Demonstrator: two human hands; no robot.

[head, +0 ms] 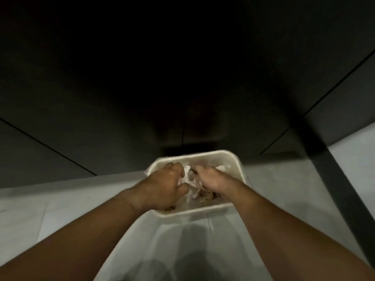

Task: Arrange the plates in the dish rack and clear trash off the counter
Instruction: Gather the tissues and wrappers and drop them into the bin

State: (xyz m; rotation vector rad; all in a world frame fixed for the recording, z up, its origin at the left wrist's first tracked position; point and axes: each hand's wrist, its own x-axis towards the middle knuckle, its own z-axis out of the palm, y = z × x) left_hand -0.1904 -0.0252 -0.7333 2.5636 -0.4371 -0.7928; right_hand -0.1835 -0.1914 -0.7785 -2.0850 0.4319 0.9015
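A white rectangular bin [213,156] stands on the pale floor, seen from above. Inside it lies crumpled white plastic or paper trash [190,180] with brownish food scraps [206,196] near the front wall. Both my hands reach down into the bin. My left hand [169,182] has its fingers curled and pinches the white trash at its left side. My right hand [211,179] is curled over the right side of the same white trash and seems to grip it. My forearms cover much of the bin's inside.
Dark cabinet fronts [101,98] rise behind the bin, with a dark recess [188,147] right above its far rim. A dark post or panel edge [334,169] runs down on the right. Pale floor [50,203] lies on both sides.
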